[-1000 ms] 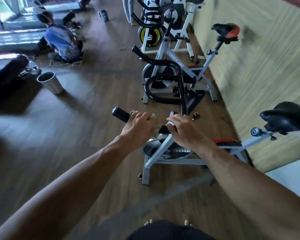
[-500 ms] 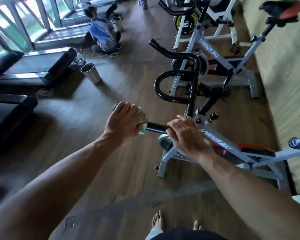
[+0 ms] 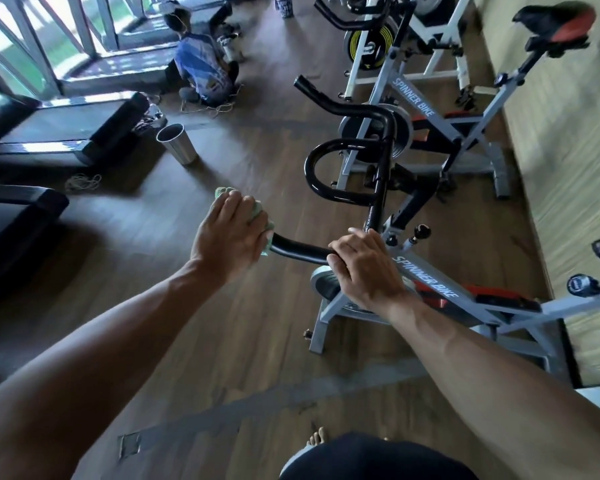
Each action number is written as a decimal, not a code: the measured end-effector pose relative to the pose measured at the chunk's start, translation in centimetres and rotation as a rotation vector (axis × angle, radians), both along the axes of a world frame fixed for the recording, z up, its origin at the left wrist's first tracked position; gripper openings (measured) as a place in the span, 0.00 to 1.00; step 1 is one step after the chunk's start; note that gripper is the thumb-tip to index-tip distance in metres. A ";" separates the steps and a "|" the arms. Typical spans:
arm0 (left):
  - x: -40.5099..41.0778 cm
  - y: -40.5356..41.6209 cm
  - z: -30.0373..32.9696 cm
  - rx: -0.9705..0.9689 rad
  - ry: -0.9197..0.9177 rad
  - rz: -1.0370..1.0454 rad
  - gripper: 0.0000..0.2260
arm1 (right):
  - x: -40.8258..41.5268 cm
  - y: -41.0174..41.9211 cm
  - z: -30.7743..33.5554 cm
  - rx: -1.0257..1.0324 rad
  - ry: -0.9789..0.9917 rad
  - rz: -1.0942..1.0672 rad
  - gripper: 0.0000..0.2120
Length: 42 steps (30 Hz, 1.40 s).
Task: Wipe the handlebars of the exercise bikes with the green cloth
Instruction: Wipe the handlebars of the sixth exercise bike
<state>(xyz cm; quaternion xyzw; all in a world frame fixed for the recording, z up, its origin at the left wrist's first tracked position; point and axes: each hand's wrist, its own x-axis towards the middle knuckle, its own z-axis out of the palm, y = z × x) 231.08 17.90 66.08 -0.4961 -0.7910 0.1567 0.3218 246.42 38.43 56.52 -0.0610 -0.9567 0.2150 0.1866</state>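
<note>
The nearest exercise bike (image 3: 426, 275) has a black handlebar (image 3: 300, 250) running left from its stem. My left hand (image 3: 231, 233) grips the green cloth (image 3: 260, 211) wrapped round the handlebar's left end, which the cloth and hand hide. My right hand (image 3: 361, 265) grips the same bar near the stem, fingers curled over it. A second bike (image 3: 416, 109) stands just beyond, its black looped handlebar (image 3: 340, 154) bare. A third bike (image 3: 368, 39) with a yellow wheel is farther back.
A steel bin (image 3: 177, 143) stands on the wooden floor to the left. Treadmills (image 3: 59, 129) lie at the far left. A person in blue (image 3: 203, 71) sits on the floor at the back. A wood-panelled wall (image 3: 568, 150) runs along the right.
My left hand has slid the cloth leftward along the handlebar to its end, baring more of the bar. My right hand has kept its grip near the stem. The view has shifted.
</note>
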 end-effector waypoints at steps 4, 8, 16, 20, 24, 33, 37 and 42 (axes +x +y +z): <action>0.1 0.0 -1.7 -0.073 -0.047 -0.086 0.14 | 0.0 -0.1 0.2 -0.011 0.010 -0.004 0.20; -2.1 -0.6 0.6 -0.093 -0.041 -0.057 0.15 | 0.2 -0.2 0.3 -0.016 -0.005 -0.006 0.20; 1.8 0.7 -2.9 -0.038 -0.079 -0.002 0.14 | 0.4 -0.1 0.5 0.016 -0.040 0.007 0.23; 0.0 -0.1 -1.6 -0.075 -0.092 -0.130 0.15 | 0.3 -0.2 0.6 -0.003 -0.032 0.004 0.22; 1.0 0.4 -1.5 -0.078 -0.124 0.014 0.17 | 0.4 0.1 0.6 -0.002 -0.049 0.022 0.22; 1.5 1.5 -1.6 -0.229 -0.224 0.054 0.20 | 0.5 0.5 0.7 -0.008 -0.039 0.046 0.22; 2.5 1.8 -1.9 -0.178 -0.205 0.112 0.19 | 0.6 0.4 0.8 -0.011 -0.040 0.058 0.22; 5.6 3.6 -3.5 -0.088 -0.304 0.083 0.19 | 0.8 1.0 0.8 -0.021 -0.006 0.101 0.19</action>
